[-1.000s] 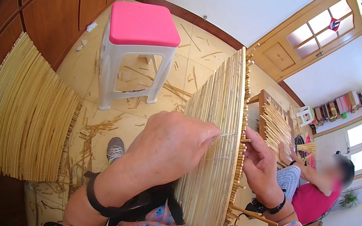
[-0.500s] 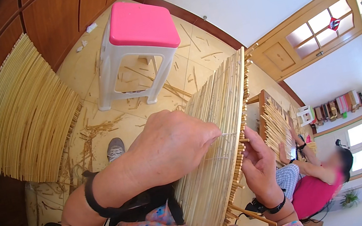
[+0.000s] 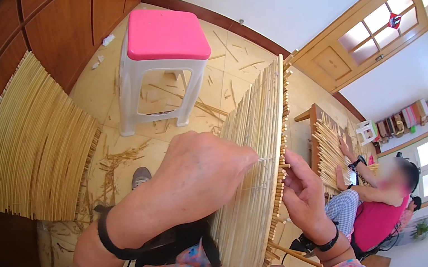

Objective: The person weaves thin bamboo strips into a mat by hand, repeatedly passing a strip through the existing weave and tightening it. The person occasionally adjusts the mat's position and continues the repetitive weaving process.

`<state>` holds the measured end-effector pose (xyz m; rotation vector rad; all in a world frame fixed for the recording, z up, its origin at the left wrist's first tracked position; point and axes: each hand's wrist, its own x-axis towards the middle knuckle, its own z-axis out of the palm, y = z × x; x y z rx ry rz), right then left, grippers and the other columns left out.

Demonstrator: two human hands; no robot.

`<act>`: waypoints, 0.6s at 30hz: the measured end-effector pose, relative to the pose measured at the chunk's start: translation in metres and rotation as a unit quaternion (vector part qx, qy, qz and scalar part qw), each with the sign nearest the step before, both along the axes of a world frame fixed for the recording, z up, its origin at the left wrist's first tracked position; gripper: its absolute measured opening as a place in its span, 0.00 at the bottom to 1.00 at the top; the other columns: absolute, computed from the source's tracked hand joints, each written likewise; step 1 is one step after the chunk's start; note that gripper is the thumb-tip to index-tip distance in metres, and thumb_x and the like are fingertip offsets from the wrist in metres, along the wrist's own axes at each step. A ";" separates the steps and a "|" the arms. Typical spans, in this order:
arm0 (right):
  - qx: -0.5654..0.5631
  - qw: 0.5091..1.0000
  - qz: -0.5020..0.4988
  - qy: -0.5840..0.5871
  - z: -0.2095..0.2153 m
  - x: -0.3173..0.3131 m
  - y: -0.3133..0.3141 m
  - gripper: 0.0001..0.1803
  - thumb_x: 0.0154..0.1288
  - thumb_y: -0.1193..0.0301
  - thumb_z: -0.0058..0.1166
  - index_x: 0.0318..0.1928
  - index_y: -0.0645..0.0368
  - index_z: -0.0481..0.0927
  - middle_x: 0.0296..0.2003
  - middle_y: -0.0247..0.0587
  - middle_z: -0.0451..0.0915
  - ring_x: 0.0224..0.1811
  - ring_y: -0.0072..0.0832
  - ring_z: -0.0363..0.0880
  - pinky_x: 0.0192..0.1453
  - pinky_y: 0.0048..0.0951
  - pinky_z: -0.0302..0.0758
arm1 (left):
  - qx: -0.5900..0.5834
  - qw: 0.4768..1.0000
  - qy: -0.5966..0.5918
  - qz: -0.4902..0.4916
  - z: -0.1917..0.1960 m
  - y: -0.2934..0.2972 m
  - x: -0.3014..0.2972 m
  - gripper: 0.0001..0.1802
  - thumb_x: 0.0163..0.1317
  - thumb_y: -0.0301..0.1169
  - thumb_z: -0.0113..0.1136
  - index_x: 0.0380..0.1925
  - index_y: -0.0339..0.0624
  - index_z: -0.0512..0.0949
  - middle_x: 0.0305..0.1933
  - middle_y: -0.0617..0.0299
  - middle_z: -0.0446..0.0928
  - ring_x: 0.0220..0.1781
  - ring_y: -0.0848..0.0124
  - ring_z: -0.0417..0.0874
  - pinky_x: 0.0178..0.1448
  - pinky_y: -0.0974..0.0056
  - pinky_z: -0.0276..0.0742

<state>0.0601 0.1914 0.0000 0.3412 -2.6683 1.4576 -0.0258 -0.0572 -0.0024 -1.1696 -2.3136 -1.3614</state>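
Note:
A mat of pale straw-like stalks (image 3: pixel 238 208) stands tilted across my lap, its stalks bound side by side with thin thread. My left hand (image 3: pixel 201 172) is closed in a pinch on a thin pale thread (image 3: pixel 267 158) at the mat's upper face, near its right edge. On the other side of that edge, my right hand (image 3: pixel 304 192) has its fingers curled against the projecting stalk ends, with thumb and forefinger around the edge. Its fingertips are partly hidden by the stalks. One longer stalk (image 3: pixel 297 255) sticks out below my right wrist.
A pink-topped white stool (image 3: pixel 166 34) stands ahead. Another stalk mat (image 3: pixel 35 146) leans against the brown cabinet (image 3: pixel 60 29) at left. Stalk scraps (image 3: pixel 111 164) litter the tiled floor. At right a person in pink (image 3: pixel 379 222) works over stalks on a low wooden bench (image 3: pixel 314 142).
The view has shifted slightly. Both my hands keep nearly the same place at the mat's edge, and the left still pinches the thread.

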 end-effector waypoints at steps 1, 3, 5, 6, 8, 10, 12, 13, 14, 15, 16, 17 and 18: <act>-0.001 1.000 0.000 0.003 0.000 0.000 0.000 0.39 0.62 0.91 0.45 0.75 0.63 0.62 0.73 0.55 0.64 0.73 0.40 0.69 0.68 0.38 0.77 | -0.001 1.000 -0.001 -0.001 0.000 0.001 0.000 0.06 0.57 0.31 0.57 0.25 0.44 0.80 0.24 0.51 0.81 0.29 0.49 0.85 0.32 0.48 0.79; -0.003 1.000 -0.001 0.009 -0.001 0.000 0.000 0.39 0.62 0.90 0.46 0.75 0.63 0.62 0.73 0.55 0.64 0.72 0.40 0.69 0.67 0.37 0.77 | -0.004 1.000 0.002 -0.001 0.000 0.001 0.000 0.05 0.57 0.31 0.58 0.25 0.44 0.80 0.23 0.51 0.81 0.29 0.49 0.85 0.32 0.48 0.79; -0.002 1.000 -0.001 0.012 -0.001 0.000 0.000 0.39 0.61 0.90 0.46 0.75 0.63 0.63 0.72 0.55 0.65 0.72 0.40 0.70 0.67 0.37 0.77 | -0.013 1.000 0.006 -0.001 0.002 0.000 0.001 0.05 0.56 0.31 0.58 0.25 0.44 0.80 0.23 0.50 0.81 0.29 0.49 0.85 0.32 0.48 0.79; -0.002 1.000 -0.001 0.013 -0.002 0.000 0.000 0.39 0.61 0.90 0.46 0.75 0.63 0.63 0.72 0.55 0.65 0.72 0.40 0.70 0.67 0.37 0.78 | -0.020 1.000 0.009 -0.001 0.003 0.000 0.001 0.05 0.56 0.30 0.58 0.25 0.43 0.80 0.23 0.50 0.81 0.29 0.48 0.85 0.32 0.48 0.79; 0.006 1.000 -0.006 0.013 -0.002 0.001 -0.001 0.39 0.61 0.90 0.46 0.74 0.64 0.64 0.72 0.55 0.65 0.71 0.39 0.71 0.66 0.37 0.78 | -0.039 0.999 0.014 -0.005 0.007 -0.001 0.001 0.05 0.55 0.30 0.58 0.25 0.43 0.81 0.23 0.49 0.81 0.29 0.48 0.85 0.33 0.48 0.80; 0.008 1.000 -0.013 0.009 -0.001 0.001 -0.004 0.38 0.60 0.90 0.46 0.74 0.65 0.64 0.72 0.55 0.65 0.71 0.39 0.71 0.66 0.36 0.79 | -0.065 0.998 0.018 -0.010 0.015 -0.003 0.001 0.05 0.54 0.30 0.59 0.26 0.42 0.81 0.23 0.48 0.81 0.29 0.47 0.85 0.33 0.48 0.80; 0.004 1.000 -0.023 0.002 0.000 0.001 -0.008 0.37 0.60 0.90 0.46 0.73 0.66 0.65 0.72 0.56 0.65 0.71 0.39 0.71 0.65 0.36 0.79 | -0.124 0.992 0.034 -0.020 0.027 -0.005 -0.003 0.05 0.54 0.30 0.58 0.26 0.42 0.82 0.23 0.47 0.81 0.29 0.47 0.85 0.33 0.47 0.80; -0.011 1.000 -0.020 0.012 -0.001 0.001 -0.011 0.37 0.60 0.91 0.46 0.73 0.66 0.65 0.72 0.55 0.65 0.71 0.39 0.71 0.65 0.36 0.79 | -0.157 0.986 0.044 -0.029 0.033 -0.005 -0.004 0.06 0.54 0.29 0.58 0.26 0.42 0.82 0.23 0.47 0.81 0.29 0.46 0.85 0.33 0.47 0.80; -0.026 0.999 -0.017 0.022 -0.002 0.000 -0.013 0.37 0.60 0.91 0.46 0.73 0.67 0.66 0.72 0.55 0.65 0.71 0.39 0.71 0.66 0.36 0.79 | -0.171 0.983 0.056 -0.020 0.037 -0.004 -0.004 0.04 0.55 0.29 0.60 0.28 0.44 0.84 0.22 0.50 0.80 0.28 0.49 0.84 0.32 0.49 0.78; -0.040 0.999 -0.015 0.032 -0.003 0.000 -0.014 0.37 0.60 0.91 0.45 0.72 0.67 0.66 0.72 0.55 0.65 0.71 0.39 0.71 0.66 0.36 0.80 | -0.185 0.980 0.068 -0.011 0.041 -0.004 -0.005 0.04 0.56 0.28 0.62 0.30 0.46 0.85 0.22 0.53 0.79 0.28 0.51 0.83 0.30 0.51 0.76; -0.048 0.998 -0.024 0.031 -0.003 0.000 -0.018 0.38 0.57 0.93 0.42 0.72 0.67 0.67 0.72 0.54 0.64 0.71 0.38 0.71 0.66 0.37 0.79 | -0.204 0.976 0.083 -0.005 0.044 -0.004 -0.006 0.04 0.57 0.28 0.64 0.32 0.48 0.86 0.21 0.56 0.78 0.27 0.53 0.83 0.29 0.52 0.74; -0.074 0.996 -0.023 0.035 -0.008 -0.001 -0.020 0.39 0.56 0.93 0.41 0.71 0.67 0.68 0.72 0.53 0.64 0.71 0.38 0.70 0.66 0.37 0.79 | -0.206 0.976 0.072 -0.003 0.048 -0.004 -0.005 0.04 0.57 0.27 0.65 0.32 0.47 0.86 0.22 0.55 0.79 0.27 0.53 0.83 0.29 0.53 0.74; -0.099 0.994 -0.023 0.039 -0.014 -0.003 -0.020 0.39 0.55 0.93 0.39 0.71 0.67 0.68 0.72 0.52 0.64 0.71 0.38 0.70 0.66 0.36 0.79 | -0.208 0.976 0.062 -0.003 0.052 -0.003 -0.004 0.04 0.57 0.27 0.65 0.32 0.46 0.86 0.23 0.54 0.80 0.27 0.52 0.83 0.29 0.53 0.74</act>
